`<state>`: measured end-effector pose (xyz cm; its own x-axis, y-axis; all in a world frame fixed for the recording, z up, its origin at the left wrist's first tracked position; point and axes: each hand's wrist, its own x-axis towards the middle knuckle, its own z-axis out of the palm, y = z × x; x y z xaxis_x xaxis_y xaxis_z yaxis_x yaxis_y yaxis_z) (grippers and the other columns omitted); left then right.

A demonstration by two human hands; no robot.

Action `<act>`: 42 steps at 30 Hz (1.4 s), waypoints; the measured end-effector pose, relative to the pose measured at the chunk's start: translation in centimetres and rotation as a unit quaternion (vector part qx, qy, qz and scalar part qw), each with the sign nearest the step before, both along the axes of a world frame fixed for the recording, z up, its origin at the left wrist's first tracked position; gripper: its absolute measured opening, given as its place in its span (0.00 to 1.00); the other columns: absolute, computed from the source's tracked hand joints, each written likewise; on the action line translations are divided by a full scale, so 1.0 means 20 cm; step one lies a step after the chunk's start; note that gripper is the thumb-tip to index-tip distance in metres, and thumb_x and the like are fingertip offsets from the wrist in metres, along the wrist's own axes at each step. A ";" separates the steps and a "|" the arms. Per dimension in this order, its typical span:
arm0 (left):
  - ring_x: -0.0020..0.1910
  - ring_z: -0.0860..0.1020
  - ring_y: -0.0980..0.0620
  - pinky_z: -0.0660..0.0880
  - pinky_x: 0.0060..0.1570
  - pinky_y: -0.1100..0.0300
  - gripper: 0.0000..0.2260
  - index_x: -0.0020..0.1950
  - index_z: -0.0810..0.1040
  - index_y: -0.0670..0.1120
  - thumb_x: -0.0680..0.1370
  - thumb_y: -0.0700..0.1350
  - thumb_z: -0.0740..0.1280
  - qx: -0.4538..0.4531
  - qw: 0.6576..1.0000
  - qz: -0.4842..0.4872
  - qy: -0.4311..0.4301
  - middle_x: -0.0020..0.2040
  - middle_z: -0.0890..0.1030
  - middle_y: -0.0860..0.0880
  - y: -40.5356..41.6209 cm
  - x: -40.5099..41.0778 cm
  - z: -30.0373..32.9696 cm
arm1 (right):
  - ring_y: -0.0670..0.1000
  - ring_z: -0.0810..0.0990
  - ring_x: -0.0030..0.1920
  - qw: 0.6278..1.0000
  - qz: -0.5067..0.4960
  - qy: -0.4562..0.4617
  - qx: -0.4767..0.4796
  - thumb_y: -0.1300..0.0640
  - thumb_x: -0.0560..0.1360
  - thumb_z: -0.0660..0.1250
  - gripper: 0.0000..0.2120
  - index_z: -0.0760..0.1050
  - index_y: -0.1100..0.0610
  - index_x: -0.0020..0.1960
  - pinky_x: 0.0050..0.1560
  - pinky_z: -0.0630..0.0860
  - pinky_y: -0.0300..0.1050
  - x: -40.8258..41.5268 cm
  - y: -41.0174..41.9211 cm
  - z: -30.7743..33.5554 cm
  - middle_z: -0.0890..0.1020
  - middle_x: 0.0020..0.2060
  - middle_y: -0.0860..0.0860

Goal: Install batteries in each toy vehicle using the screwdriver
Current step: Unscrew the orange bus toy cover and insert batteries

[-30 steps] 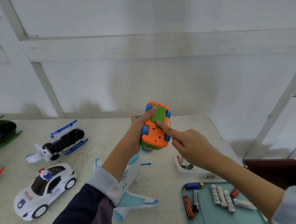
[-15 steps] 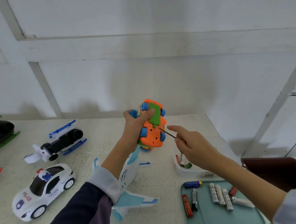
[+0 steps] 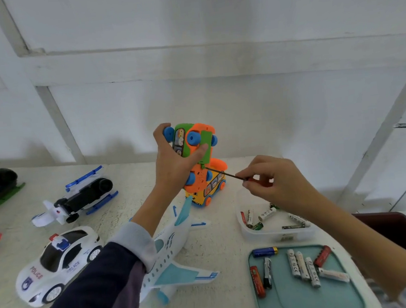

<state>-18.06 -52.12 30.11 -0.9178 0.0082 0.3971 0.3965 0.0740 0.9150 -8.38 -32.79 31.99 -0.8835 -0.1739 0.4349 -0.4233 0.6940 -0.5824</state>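
The cover screw of the orange car (image 3: pixel 194 154) is being worked: the car is held above the desk (image 3: pixel 217 232), underside up, left hand (image 3: pixel 172 162) fingers curled round it, thumb pressed on the green cover (image 3: pixel 206 146). The screwdriver (image 3: pixel 226 175) is pinched in the right hand (image 3: pixel 272 181) fingers, its tip at the cover's lower edge. Steady turning is judged next

Two bare hands, long sleeves

left hand (image 3: pixel 173 167) comes out of a dark navy sleeve (image 3: pixel 86 291) with a pale grey cuff; right hand (image 3: pixel 275 184) has a light grey sleeve pushed way back.
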 end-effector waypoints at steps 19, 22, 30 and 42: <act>0.39 0.80 0.64 0.81 0.44 0.57 0.25 0.60 0.60 0.47 0.73 0.36 0.72 0.002 1.000 0.016 0.014 0.46 0.74 0.57 0.04 0.00 -0.01 | 0.45 0.73 0.32 1.000 -0.011 0.006 0.002 0.66 0.71 0.70 0.08 0.83 0.57 0.47 0.34 0.69 0.32 -0.01 0.01 -0.01 0.78 0.38 0.45; 0.39 0.81 0.63 0.81 0.45 0.54 0.25 0.60 0.60 0.48 0.73 0.37 0.73 0.006 1.000 0.012 0.009 0.46 0.73 0.57 0.04 0.01 0.00 | 0.43 0.74 0.33 1.000 -0.013 0.004 0.011 0.65 0.71 0.70 0.08 0.83 0.57 0.48 0.35 0.69 0.32 -0.01 0.02 -0.01 0.78 0.38 0.46; 0.39 0.81 0.60 0.81 0.46 0.50 0.29 0.59 0.60 0.51 0.66 0.48 0.74 0.018 1.000 0.007 0.002 0.46 0.75 0.58 0.06 0.02 0.01 | 0.40 0.75 0.35 0.999 -0.015 0.020 0.025 0.65 0.71 0.70 0.08 0.83 0.57 0.48 0.36 0.69 0.30 0.00 0.04 -0.01 0.78 0.39 0.47; 0.43 0.82 0.53 0.81 0.48 0.47 0.32 0.57 0.61 0.54 0.60 0.58 0.73 0.025 1.000 -0.009 -0.010 0.47 0.77 0.56 0.08 0.03 0.01 | 0.39 0.74 0.34 0.999 -0.018 0.029 0.040 0.65 0.71 0.70 0.08 0.83 0.57 0.48 0.36 0.68 0.35 0.01 0.06 -0.02 0.79 0.39 0.48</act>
<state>-17.49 -50.55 30.23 -0.9257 0.0060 0.3782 0.3783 0.0215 0.9255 -8.18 -31.58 31.68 -0.8638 -0.1777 0.4714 -0.4280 0.7525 -0.5006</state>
